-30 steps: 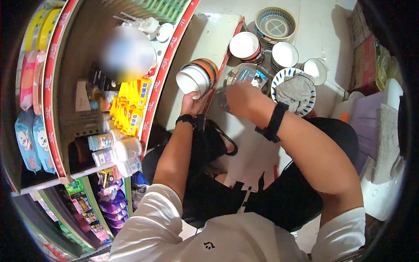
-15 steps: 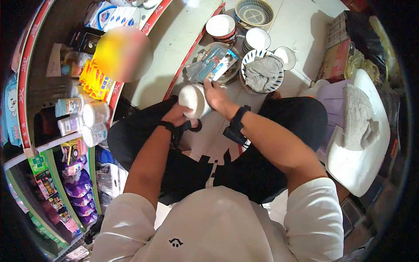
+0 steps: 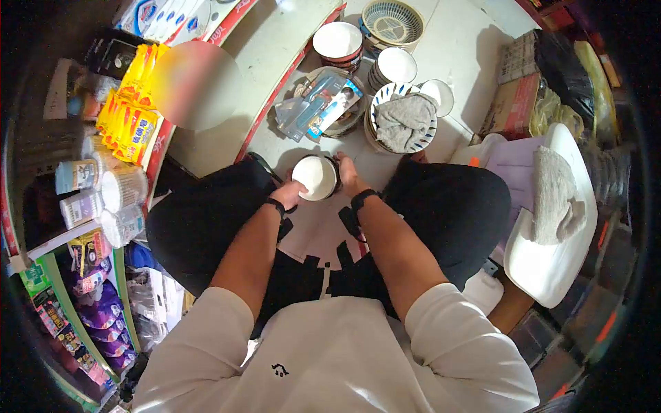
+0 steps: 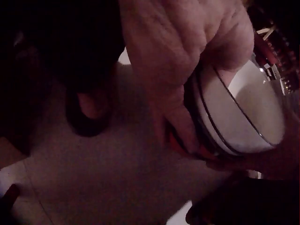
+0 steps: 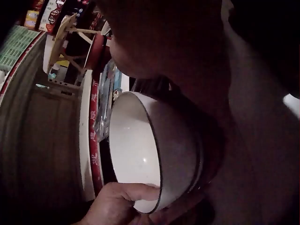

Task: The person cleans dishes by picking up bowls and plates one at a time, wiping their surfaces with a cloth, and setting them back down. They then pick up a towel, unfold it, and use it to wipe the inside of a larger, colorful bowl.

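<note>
Low between the knees, a nested stack of white-lined bowls (image 3: 315, 179) is held by both hands in the head view. My left hand (image 3: 289, 195) grips its left side, with the thumb over the rim of the top bowl (image 5: 133, 145) in the right wrist view. On the opposite side my right hand (image 3: 349, 173) is wrapped against the stack's outer wall. Dark rims and a patch of orange on the lower bowls (image 4: 213, 117) show in the left wrist view. The top bowl's inside is bare.
Ahead on the floor are clear packages (image 3: 320, 107) on a round dish, a patterned plate (image 3: 432, 131) with a grey cloth (image 3: 406, 120), more bowl stacks (image 3: 337, 39) and a strainer basket (image 3: 392, 26). Shelves of goods (image 3: 131, 117) stand left; a white-and-purple plastic seat (image 3: 537, 268) is right.
The bowl stack has come from beside the shelf edge to between the knees, its opening turned upward. My right hand has left the clear packages and joined the left on the stack.
</note>
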Tool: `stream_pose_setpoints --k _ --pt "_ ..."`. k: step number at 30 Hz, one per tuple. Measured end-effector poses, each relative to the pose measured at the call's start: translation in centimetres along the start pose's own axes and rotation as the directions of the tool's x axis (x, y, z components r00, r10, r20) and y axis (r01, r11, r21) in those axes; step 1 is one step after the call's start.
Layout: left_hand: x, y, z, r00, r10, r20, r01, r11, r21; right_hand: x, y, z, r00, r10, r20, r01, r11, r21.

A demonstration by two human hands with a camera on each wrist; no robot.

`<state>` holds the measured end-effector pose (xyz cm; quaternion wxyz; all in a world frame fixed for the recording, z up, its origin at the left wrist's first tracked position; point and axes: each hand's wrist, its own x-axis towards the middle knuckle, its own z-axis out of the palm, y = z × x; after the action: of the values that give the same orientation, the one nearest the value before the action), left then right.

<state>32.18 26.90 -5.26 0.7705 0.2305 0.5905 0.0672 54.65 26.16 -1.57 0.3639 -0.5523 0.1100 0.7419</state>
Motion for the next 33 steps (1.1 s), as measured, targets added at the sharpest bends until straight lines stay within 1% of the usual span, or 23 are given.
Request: stream_pose_setpoints --k 1,2,3,5,6,7,9,10,12,13,15,17,19,21,22,24,25,27,28,29,30,31,33 --pt "0.8 -0.4 0.0 1.0 -0.018 -0.018 0.019 0.999 0.039 2.2 0.4 -1.0 1.0 0.01 0.019 -0.01 1.0 -0.026" --pt "1.5 -0.5 0.3 0.995 -0.09 -0.053 0.091 0.996 0.014 5.0 1.4 -0.9 0.993 -0.115 -0.027 0.115 0.993 -0.024" --pt "1.5 -0.4 0.9 0.994 -0.099 -0.054 0.099 0.995 -0.001 5.0 1.1 -1.2 0.994 -0.103 -0.031 0.102 0.994 -0.035" --pt "1.4 -0.2 1.4 0.999 -0.036 -0.013 0.036 0.997 0.064 4.5 0.5 -2.0 1.0 -0.011 0.019 0.01 1.0 0.02" --pt "5.8 -3.1 -0.9 1.0 0.0 0.015 -0.001 0.994 0.109 4.5 0.1 -2.2 0.998 0.03 0.047 -0.032 0.998 0.049" --pt "5.5 -3.2 -0.8 1.0 -0.007 0.012 0.006 0.995 0.102 5.3 0.3 -2.6 0.998 0.039 0.044 -0.041 0.998 0.046" --pt "3.4 -2.3 0.5 0.994 -0.023 0.103 0.032 0.995 -0.092 7.0 1.2 -3.7 0.994 0.001 0.109 -0.01 0.997 0.078" --pt "2.2 -1.5 1.5 0.994 -0.035 0.102 0.045 0.994 -0.098 7.0 1.4 -3.8 0.995 0.015 0.102 -0.023 0.997 0.078" --pt "0.3 0.0 3.3 0.999 -0.015 -0.049 0.008 0.991 -0.131 5.9 0.8 -3.2 0.999 0.026 -0.045 -0.027 1.0 -0.013" --pt "0.7 -0.1 3.1 0.998 -0.021 -0.052 0.014 0.991 -0.134 4.0 0.1 -2.1 0.998 0.033 -0.046 -0.034 0.999 -0.014" --pt "2.2 -0.8 2.1 0.999 -0.022 0.025 0.022 1.0 -0.01 0.0 -1.1 0.3 1.0 0.015 -0.021 -0.014 0.999 0.036" --pt "5.0 -2.6 0.8 0.998 0.022 0.05 -0.02 0.999 -0.046 1.4 -0.8 0.0 1.0 0.007 -0.004 -0.007 0.999 0.05" --pt "5.7 -2.7 0.4 0.995 0.067 0.075 -0.061 0.995 -0.084 4.2 0.0 -1.3 1.0 -0.001 0.012 0.0 0.998 0.063" --pt "4.7 -1.7 0.5 0.997 -0.016 0.079 0.018 1.0 -0.013 6.5 0.6 -2.6 0.999 0.002 0.038 -0.005 0.996 0.087" --pt "4.1 -1.4 0.9 0.997 -0.016 0.079 0.017 1.0 -0.017 6.7 0.7 -2.8 0.999 0.003 0.037 -0.006 0.997 0.083" --pt "3.6 -1.5 1.6 0.999 0.0 -0.033 -0.004 0.992 -0.125 6.0 0.6 -2.4 0.998 0.03 -0.058 -0.027 0.998 0.051" --pt "3.2 -1.3 1.7 1.0 0.001 -0.029 -0.004 0.992 -0.125 5.6 0.8 -1.8 0.998 0.027 -0.062 -0.024 0.998 0.051" --pt "3.7 -1.6 0.8 0.983 -0.038 0.18 0.062 0.99 -0.13 6.4 1.2 -1.1 0.959 -0.06 -0.275 0.068 0.997 0.02" --pt "4.2 -1.6 1.1 0.983 -0.025 0.181 0.049 0.99 -0.13 5.8 0.6 -0.9 0.96 -0.071 -0.27 0.078 0.997 0.016" --pt "4.4 -1.8 1.7 0.988 0.012 -0.153 0.002 0.996 0.091 3.3 -0.2 0.2 0.88 -0.223 -0.419 0.04 0.915 -0.401" --pt "3.6 -1.4 2.5 0.882 0.115 -0.456 0.035 0.951 0.308 1.9 -0.1 0.4 0.774 -0.417 -0.477 -0.085 0.678 -0.73" --pt "2.9 -0.8 2.9 0.879 0.124 -0.46 0.027 0.951 0.308 0.6 0.0 0.9 0.776 -0.423 -0.468 -0.075 0.675 -0.734" --pt "0.0 1.3 3.6 0.795 0.378 -0.474 -0.031 0.806 0.591 -0.7 0.8 0.9 0.774 -0.575 -0.267 0.169 0.593 -0.788"
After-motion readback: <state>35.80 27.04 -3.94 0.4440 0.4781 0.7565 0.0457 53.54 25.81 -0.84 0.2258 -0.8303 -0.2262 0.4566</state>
